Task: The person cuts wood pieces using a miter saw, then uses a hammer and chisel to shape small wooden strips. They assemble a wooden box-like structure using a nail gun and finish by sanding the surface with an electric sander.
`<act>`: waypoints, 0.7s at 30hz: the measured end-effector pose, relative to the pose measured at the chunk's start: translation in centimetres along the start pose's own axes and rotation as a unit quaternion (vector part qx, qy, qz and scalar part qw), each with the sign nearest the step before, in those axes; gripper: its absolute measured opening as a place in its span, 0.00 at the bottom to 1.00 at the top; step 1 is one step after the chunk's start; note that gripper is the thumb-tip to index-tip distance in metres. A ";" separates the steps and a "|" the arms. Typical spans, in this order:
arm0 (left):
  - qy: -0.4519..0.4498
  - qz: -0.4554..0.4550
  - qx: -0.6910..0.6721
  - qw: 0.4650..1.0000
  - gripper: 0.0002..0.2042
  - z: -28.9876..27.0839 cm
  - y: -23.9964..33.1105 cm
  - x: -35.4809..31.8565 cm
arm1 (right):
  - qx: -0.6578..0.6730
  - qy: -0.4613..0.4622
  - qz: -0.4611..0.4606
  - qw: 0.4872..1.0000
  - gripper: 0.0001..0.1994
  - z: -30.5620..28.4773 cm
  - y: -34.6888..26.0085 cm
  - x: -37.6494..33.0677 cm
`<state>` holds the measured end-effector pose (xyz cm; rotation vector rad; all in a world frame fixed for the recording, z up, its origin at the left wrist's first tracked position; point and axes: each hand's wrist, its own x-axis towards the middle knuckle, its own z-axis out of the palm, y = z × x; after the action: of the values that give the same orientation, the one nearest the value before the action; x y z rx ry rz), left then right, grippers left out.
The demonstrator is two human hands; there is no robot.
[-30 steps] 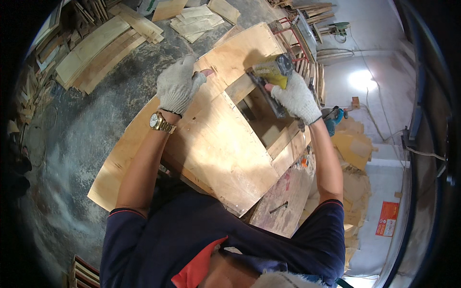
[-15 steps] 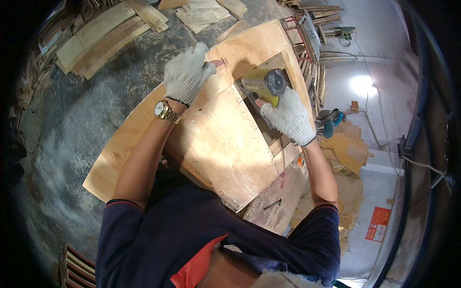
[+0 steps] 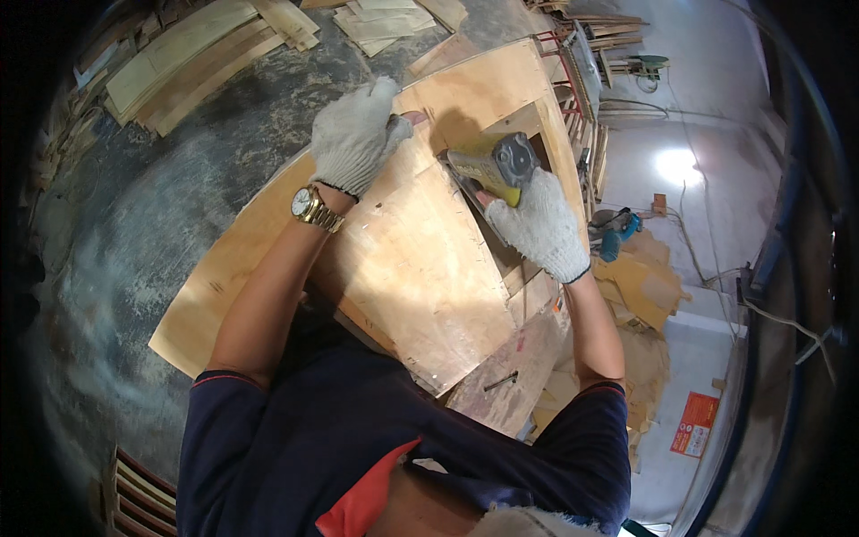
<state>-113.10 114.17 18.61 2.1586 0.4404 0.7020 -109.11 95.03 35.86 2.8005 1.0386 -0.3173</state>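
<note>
My left hand (image 3: 351,134), in a white knit glove with a gold watch at the wrist, presses flat on the far end of a plywood panel (image 3: 412,268). My right hand (image 3: 540,228), gloved too, grips a yellow power tool (image 3: 494,164) with a round dark cap. The tool's nose rests at the panel's right edge, beside a rectangular opening in the larger plywood sheet (image 3: 483,89) underneath. The tool's working end is hidden by its body.
Stacks of wood strips (image 3: 192,63) and loose veneer pieces (image 3: 380,18) lie on the dusty concrete floor at the top left. A teal power tool (image 3: 613,228) sits on cardboard to the right. A dark screw (image 3: 501,382) lies on a board near my right elbow.
My left hand stayed pressed on the panel. My right hand with the yellow tool slid a little along the panel's right edge, toward me.
</note>
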 end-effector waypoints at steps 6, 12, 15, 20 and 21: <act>0.014 0.004 0.015 1.000 0.25 0.2 0.0 0.0 | 0.189 0.130 -0.007 0.973 0.21 -3.7 2.5 4.2; 0.012 0.001 0.009 1.000 0.25 0.1 0.1 0.0 | 0.149 0.155 0.063 0.975 0.21 -6.1 5.6 10.5; 0.007 -0.005 -0.004 1.000 0.25 -0.2 0.2 -0.1 | 0.214 0.126 0.088 0.965 0.11 -5.9 6.0 11.6; -0.003 -0.011 -0.021 1.000 0.25 -0.4 0.4 -0.2 | 0.198 0.116 0.109 0.967 0.16 -5.8 5.7 12.0; 0.003 -0.008 -0.022 1.000 0.24 -0.4 0.4 -0.1 | 0.191 0.098 0.112 0.970 0.17 -5.9 5.7 12.1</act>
<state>-113.40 114.11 19.03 2.1090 0.4413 0.7020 -95.59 99.51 38.97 3.3159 0.7466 -0.2374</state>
